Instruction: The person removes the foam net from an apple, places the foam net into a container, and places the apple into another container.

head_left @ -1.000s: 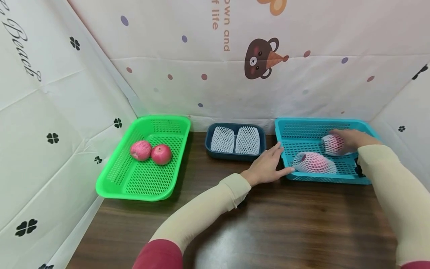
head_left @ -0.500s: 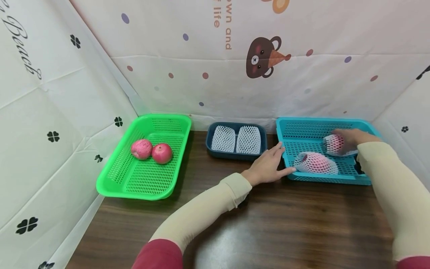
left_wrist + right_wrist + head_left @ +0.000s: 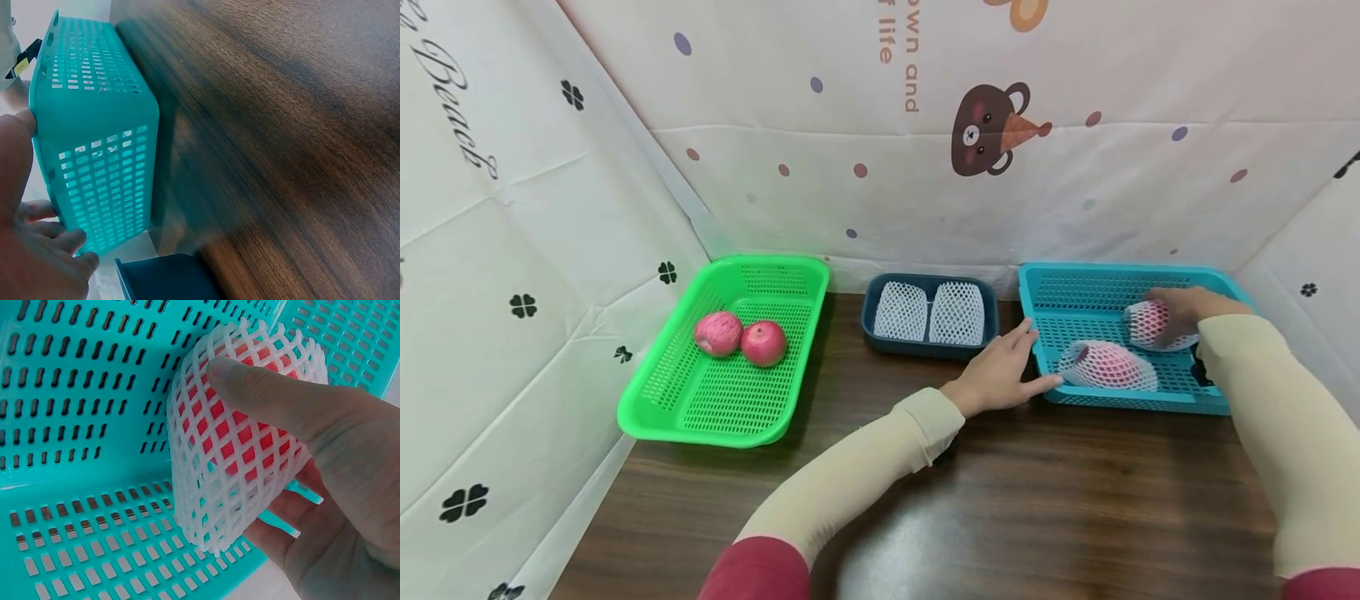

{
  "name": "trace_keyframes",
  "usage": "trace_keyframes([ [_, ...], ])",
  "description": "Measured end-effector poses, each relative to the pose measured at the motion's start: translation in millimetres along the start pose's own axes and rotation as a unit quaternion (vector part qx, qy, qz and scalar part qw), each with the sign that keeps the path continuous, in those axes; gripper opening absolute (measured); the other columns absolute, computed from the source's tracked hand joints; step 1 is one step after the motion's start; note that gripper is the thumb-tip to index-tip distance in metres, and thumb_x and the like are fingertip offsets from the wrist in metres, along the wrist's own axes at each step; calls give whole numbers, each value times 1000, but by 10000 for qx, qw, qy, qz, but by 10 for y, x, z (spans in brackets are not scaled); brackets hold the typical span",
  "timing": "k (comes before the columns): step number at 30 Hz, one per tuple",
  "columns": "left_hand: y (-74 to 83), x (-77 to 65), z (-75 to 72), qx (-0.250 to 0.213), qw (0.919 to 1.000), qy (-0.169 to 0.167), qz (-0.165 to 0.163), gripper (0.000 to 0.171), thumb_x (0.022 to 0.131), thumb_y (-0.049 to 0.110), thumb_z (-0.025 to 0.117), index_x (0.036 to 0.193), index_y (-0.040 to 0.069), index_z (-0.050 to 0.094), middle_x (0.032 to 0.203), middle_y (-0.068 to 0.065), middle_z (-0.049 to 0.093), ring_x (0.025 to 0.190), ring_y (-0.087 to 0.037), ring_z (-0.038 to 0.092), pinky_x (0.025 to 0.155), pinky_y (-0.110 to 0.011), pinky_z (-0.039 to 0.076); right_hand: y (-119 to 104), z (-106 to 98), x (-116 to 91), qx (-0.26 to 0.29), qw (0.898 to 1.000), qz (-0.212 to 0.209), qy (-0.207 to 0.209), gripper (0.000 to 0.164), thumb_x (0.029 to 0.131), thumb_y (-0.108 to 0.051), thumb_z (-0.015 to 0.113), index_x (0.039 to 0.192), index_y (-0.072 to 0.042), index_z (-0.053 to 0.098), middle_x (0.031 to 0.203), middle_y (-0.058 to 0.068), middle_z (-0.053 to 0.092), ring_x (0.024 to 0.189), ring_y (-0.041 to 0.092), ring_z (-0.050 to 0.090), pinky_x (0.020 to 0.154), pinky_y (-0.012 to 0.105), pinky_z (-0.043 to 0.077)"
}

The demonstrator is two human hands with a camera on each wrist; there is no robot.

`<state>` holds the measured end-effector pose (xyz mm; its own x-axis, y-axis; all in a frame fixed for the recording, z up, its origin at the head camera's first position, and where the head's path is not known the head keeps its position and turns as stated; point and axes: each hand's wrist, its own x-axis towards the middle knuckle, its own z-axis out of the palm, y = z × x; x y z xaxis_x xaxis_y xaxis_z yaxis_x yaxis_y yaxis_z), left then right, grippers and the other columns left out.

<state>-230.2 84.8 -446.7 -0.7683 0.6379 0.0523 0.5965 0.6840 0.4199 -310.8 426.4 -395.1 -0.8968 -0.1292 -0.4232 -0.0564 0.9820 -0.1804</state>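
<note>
Inside the blue basket (image 3: 1120,403), my right hand (image 3: 1184,313) grips a round red fruit (image 3: 240,434) wrapped in a white foam net (image 3: 215,512). The right wrist view shows the thumb pressed on the net, with fingers curled underneath. Nearer the front of that basket lies another netted pink fruit (image 3: 1108,365), more elongated. My left hand (image 3: 997,371) touches the basket's left end with spread fingers; in the left wrist view, the thumb (image 3: 24,120) is at the rim and the other fingers lie along the outer wall.
A dark blue tray (image 3: 929,350) stands between the baskets, holding two white foam nets (image 3: 901,312). At the left, a green basket (image 3: 730,437) holds two pinkish-red fruits (image 3: 764,343). Printed cloth walls (image 3: 820,192) enclose the wooden table (image 3: 1075,500) at the back and sides.
</note>
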Motion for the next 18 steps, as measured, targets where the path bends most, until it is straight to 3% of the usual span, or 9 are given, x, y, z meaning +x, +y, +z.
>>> trace_keyframes([
  [6, 0, -2, 1, 81, 10000, 18, 6, 82, 95, 64, 40, 155, 10, 24, 163, -5, 9, 146, -11, 18, 117, -31, 17, -148, -46, -189, 206, 9997, 7, -131, 94, 80, -29, 80, 146, 3, 21, 133, 45, 23, 115, 67, 23, 81, 74, 40],
  [18, 19, -17, -15, 87, 10000, -3, -17, 81, 95, 64, 40, 155, 11, 23, 163, -6, 10, 146, -11, 18, 117, -30, 17, -143, -49, -177, 325, 9991, 186, -188, 95, 80, -29, 81, 147, 1, 22, 135, 44, 23, 115, 66, 24, 78, 73, 42],
])
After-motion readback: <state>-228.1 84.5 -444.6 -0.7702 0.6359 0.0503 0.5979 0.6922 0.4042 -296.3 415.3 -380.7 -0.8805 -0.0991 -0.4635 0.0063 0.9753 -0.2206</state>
